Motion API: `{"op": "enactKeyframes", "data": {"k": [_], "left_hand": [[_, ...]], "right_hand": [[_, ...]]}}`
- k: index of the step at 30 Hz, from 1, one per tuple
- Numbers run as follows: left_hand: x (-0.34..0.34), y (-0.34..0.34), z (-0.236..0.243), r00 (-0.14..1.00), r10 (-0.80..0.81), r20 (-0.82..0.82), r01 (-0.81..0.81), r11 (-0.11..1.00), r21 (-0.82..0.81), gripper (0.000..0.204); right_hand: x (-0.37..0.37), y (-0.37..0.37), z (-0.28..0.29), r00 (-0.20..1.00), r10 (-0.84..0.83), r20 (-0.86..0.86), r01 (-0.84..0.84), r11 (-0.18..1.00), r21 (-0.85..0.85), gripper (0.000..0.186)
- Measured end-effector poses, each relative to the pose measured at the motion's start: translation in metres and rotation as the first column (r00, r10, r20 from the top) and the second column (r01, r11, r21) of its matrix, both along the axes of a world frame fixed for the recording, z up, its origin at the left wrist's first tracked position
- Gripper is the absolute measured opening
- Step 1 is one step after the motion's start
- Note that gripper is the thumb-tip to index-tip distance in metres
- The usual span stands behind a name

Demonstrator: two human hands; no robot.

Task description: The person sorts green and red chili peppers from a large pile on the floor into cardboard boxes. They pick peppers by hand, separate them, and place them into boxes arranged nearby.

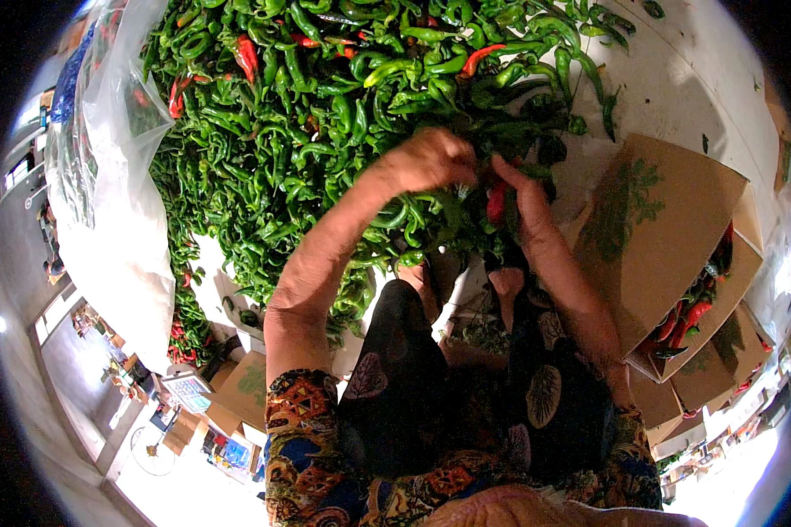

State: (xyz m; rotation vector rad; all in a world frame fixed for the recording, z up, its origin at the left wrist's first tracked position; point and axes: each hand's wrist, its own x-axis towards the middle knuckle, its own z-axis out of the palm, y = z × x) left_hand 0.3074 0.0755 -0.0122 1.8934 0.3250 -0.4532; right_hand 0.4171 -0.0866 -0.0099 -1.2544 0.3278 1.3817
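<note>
A wide heap of green chili peppers [308,132] spreads in front of me, with a few red ones among them. Above its near right part my left hand [432,161] is closed, its fingertips pinched; what they hold, if anything, is blurred. Just to its right, my right hand [520,184] curls with the thumb toward the left hand. A red chili pepper [496,203] shows against the palm side of my right hand, apparently held there. Shadow hides most of that hand's fingers. The two hands are close together but apart.
An open cardboard box [668,220] stands at my right, with red chili peppers [687,321] inside. More boxes sit behind it. Clear plastic sheeting [119,202] borders the heap on the left. My knees are near the heap's front edge. Another carton [242,386] is at lower left.
</note>
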Motion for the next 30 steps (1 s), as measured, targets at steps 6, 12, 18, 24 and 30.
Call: {"op": "enactKeyframes", "data": {"k": [6,12,18,24,30], "left_hand": [[0.025,0.075,-0.034,0.534,0.765,0.360,-0.820,0.364,0.442,0.050],[0.038,0.121,-0.081,0.459,0.779,0.426,-0.713,0.037,0.700,0.043],[0.012,0.101,-0.054,0.809,0.379,0.450,-0.583,0.412,0.700,0.026],[-0.099,-0.020,0.043,0.844,0.532,-0.067,-0.511,0.837,0.195,0.015],[-0.305,-0.175,0.028,0.862,-0.127,-0.491,0.102,0.992,-0.078,0.024]], "right_hand": [[0.001,-0.010,-0.029,0.990,0.011,-0.139,0.011,0.988,0.155,0.019],[-0.012,-0.004,-0.028,0.987,-0.015,-0.161,0.043,0.985,0.170,0.013],[-0.004,-0.009,-0.027,0.988,-0.012,-0.155,0.038,0.986,0.164,0.014],[0.005,-0.011,-0.023,0.978,0.102,-0.184,-0.059,0.973,0.225,0.014],[0.000,-0.011,-0.029,0.965,0.162,-0.206,-0.098,0.952,0.291,0.018]]}}
